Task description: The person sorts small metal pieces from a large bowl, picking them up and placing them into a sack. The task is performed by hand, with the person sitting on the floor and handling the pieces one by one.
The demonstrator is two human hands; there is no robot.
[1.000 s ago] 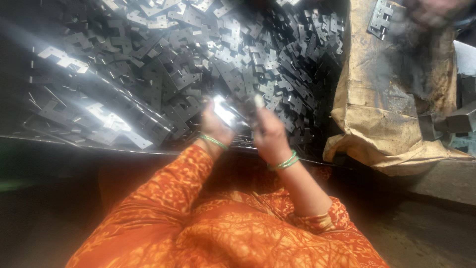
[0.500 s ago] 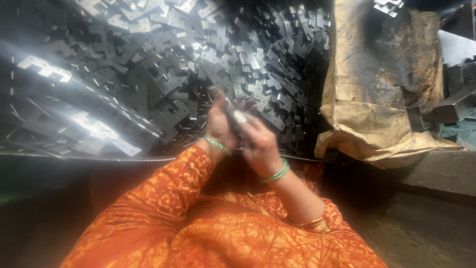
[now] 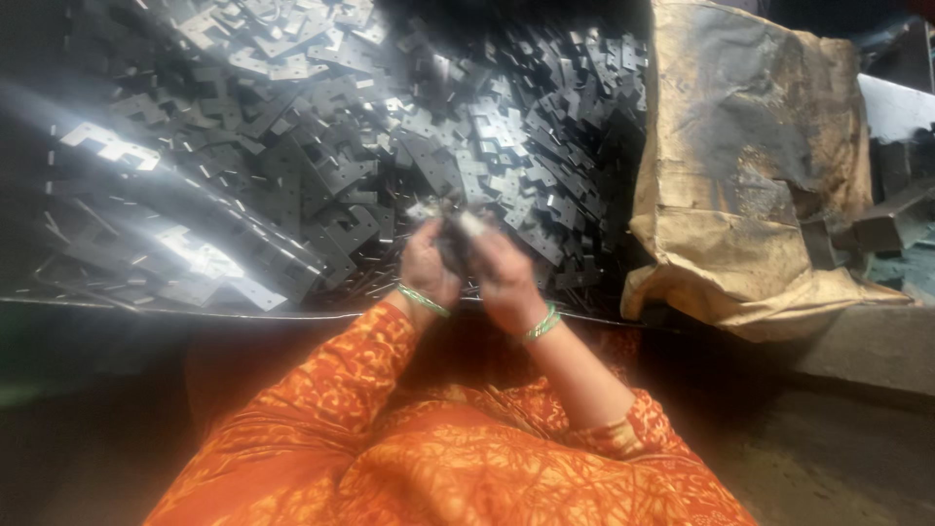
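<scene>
A small dark metal bracket (image 3: 450, 226) is gripped between both my hands above the near edge of a big heap of flat metal brackets (image 3: 321, 146). My left hand (image 3: 426, 268) closes on its left side, a green bangle at the wrist. On the other side my right hand (image 3: 504, 276) holds it too, with green bangles on that wrist. Orange patterned sleeves cover my arms and lap. How the bracket sits in my fingers is blurred.
The heap lies on a shiny sheet-metal surface (image 3: 117, 282) that ends in an edge in front of me. A worn tan sack or carton (image 3: 750, 166) stands at the right. Dark metal pieces (image 3: 891, 219) sit beyond it, with a grey floor (image 3: 857, 448) below.
My hands have stayed together on the bracket and turned it; the shiny face seen a second ago is now mostly hidden. The view has shifted slightly, and the hand at top right is gone.
</scene>
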